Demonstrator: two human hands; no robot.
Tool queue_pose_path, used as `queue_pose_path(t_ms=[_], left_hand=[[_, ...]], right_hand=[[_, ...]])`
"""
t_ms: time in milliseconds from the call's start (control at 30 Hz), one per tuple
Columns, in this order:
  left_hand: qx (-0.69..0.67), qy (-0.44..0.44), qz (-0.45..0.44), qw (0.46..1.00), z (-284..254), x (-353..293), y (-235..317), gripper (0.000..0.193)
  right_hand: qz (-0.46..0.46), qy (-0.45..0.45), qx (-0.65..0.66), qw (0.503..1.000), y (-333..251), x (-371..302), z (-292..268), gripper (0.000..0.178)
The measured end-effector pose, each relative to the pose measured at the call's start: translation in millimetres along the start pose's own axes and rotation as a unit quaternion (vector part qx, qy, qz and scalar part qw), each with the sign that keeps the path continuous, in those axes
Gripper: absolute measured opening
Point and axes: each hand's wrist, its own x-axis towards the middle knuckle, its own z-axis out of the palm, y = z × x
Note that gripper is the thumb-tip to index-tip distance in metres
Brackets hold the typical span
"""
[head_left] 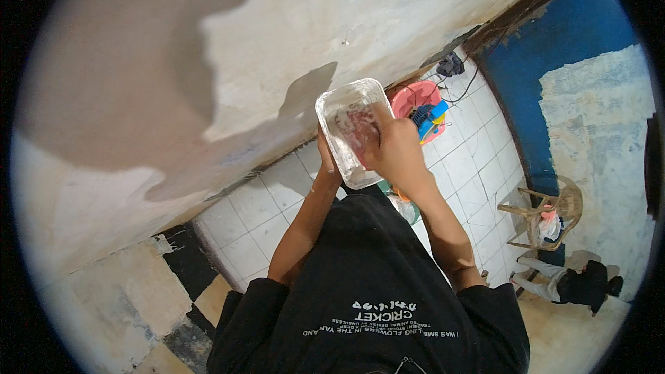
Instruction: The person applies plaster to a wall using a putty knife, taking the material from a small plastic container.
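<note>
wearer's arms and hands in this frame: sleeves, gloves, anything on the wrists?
Both forearms are bare from the elbow down. Left hand and right hand wear no gloves, and no watch, ring or band is visible. The black sleeves of a black T-shirt end about the elbows. The shirt carries small white lettering on its front. No cables or markings on the arms.

looks like a lived-in home, maybe a wash corner: white floor tiles [478, 166], a patchy plastered wall [312, 21] and peeling blue paint [575, 34]. there's a plastic chair [551, 218] and a pink tub [415, 100] on the floor.
</note>
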Motion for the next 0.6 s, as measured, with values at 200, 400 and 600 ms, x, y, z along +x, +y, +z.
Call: queue_pose_path(t_ms=[200,400,600], left_hand=[[-0.174,-0.070,-0.027,0.982,2,0,-11,0.062],[0.002,0.045,0.015,0.999,14,0,-14,0.065],[-0.076,-0.079,-0.034,0.993,19,1,-7,0.064]], right_hand=[[0.020,0.048,0.009,0.999,3,-1,6,0.021],[0.025,0.075,0.062,0.995,-1,2,-12,0.022],[-0.017,0.062,0.045,0.997,-1,1,-15,0.024]])
